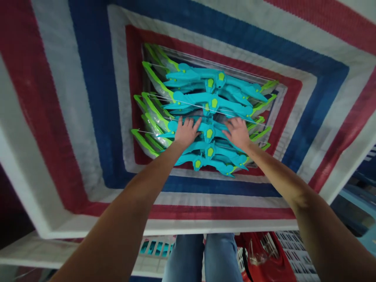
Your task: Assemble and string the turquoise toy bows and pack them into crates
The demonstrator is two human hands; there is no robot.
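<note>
Several turquoise toy bows with lime-green tips and white strings lie stacked in rows at the bottom of a striped fabric-lined bin. My left hand [187,132] is on the left limb of a toy bow [209,134] in the middle rows, fingers over its far side and thumb on the near side. On the same bow's right limb, my right hand [237,133] has its fingers and thumb around the turquoise part. The bow's lime centre badge shows between my hands. My palms hide parts of the limbs. Farther back lies another toy bow [214,102].
The bin's liner [88,98] has red, white and blue stripes, with high sloping walls and a pale near rim [176,226]. Below the rim are a white slatted crate [155,258] with turquoise pieces and a red container [267,262]. Blue plastic crates [357,207] stand at right.
</note>
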